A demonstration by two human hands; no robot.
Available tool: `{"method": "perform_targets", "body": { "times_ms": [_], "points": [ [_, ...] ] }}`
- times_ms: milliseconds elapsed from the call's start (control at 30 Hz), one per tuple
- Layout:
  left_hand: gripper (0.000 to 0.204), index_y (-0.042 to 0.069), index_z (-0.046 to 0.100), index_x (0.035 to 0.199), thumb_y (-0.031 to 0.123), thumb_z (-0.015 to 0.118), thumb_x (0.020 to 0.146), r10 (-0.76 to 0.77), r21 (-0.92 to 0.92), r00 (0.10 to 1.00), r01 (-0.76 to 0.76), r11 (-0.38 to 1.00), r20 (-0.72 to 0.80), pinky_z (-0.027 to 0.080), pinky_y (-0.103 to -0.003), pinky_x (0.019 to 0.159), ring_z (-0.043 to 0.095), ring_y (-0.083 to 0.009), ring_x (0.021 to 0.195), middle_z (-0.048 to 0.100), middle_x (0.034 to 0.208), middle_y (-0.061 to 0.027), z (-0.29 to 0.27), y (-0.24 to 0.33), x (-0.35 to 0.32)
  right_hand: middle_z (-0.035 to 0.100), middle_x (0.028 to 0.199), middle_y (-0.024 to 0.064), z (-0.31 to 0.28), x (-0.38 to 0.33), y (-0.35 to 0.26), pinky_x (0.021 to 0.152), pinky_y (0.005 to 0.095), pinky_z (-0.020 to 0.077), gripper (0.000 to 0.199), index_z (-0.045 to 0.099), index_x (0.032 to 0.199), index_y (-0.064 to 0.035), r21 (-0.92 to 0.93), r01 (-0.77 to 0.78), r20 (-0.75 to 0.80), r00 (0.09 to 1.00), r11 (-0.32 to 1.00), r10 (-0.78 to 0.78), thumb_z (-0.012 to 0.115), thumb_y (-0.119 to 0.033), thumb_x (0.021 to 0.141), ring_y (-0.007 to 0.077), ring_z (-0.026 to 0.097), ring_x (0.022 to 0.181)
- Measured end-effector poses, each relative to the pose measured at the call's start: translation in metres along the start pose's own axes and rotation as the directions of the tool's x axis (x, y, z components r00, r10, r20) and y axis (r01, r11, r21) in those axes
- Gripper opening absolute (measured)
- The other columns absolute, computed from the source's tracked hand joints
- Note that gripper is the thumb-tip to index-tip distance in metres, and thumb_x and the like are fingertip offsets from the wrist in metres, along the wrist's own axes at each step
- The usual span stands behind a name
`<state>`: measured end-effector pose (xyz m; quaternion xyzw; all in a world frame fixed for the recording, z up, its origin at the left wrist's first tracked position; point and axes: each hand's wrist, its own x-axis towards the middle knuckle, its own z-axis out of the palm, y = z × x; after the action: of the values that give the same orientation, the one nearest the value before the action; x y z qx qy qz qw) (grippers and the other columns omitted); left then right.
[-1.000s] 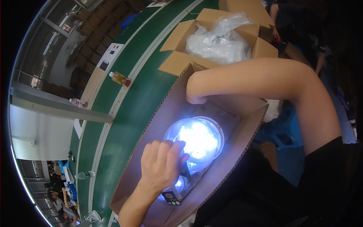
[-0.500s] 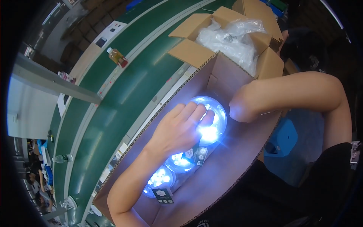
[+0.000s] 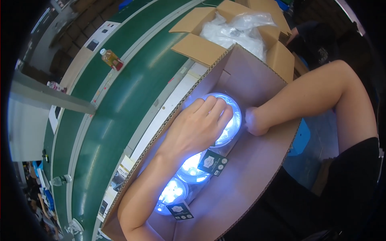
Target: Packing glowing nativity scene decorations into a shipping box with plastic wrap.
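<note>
- Cardboard walls of the long open box [image 3: 257,176] are closing in on both sides, leaving only a narrow channel for the two arms.
- Beyond the box's left wall, the green conveyor belt [image 3: 120,104] is running past, with a small bottle [image 3: 111,59] lying on it well apart from the box.
- Glowing blue-white, the round lamp [image 3: 232,120] is sitting at the far end of the box, its rim a clear ring of light.
- Lying flat on that lamp, the left hand [image 3: 197,128] is spreading its open fingers [image 3: 219,110] over the top, gripping nothing.
- Just beside the lamp's right edge, the right hand [image 3: 253,122] is pressing down into the box; whether it is open or closed cannot be told.
- Two more lit lamps [image 3: 193,168] are lying in a row nearer the person, each with a dark tag [image 3: 212,162].
- Behind, a second open carton [image 3: 201,50] is holding crumpled clear plastic bags [image 3: 237,28].
</note>
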<state>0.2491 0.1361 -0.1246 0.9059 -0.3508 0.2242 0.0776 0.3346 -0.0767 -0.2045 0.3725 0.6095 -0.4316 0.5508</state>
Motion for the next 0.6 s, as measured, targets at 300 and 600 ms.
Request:
{"method": "perform_targets", "body": {
  "times_ms": [300,600],
  "points": [
    [0.026,0.004,0.061,0.105,0.009,0.061,0.08,0.017,-0.024,0.998,-0.016,1.0,0.067,0.048,-0.032,0.074,0.057,-0.0209,0.088,0.057,0.094,-0.0079,0.016,0.011,0.006,0.062,0.139,0.0085,-0.02,-0.094,-0.023,0.116,0.0594,0.0288,0.041,0.066,0.132,-0.0143,-0.051,-0.199,-0.026,0.98,0.979,0.198,0.054,-0.031,0.097,0.0321,0.053,0.133],
    [0.032,0.003,0.06,0.111,0.013,0.06,0.081,0.041,-0.052,0.99,-0.034,0.998,0.135,0.048,-0.031,0.071,0.058,-0.0204,0.088,0.058,0.099,-0.0091,0.017,0.033,0.015,0.072,0.121,0.0075,0.011,-0.121,-0.012,0.108,0.0525,0.0385,0.032,0.073,0.118,-0.0148,0.048,-0.099,-0.259,0.96,0.994,0.109,0.06,-0.028,0.092,0.023,0.064,0.118]
  ]
}}
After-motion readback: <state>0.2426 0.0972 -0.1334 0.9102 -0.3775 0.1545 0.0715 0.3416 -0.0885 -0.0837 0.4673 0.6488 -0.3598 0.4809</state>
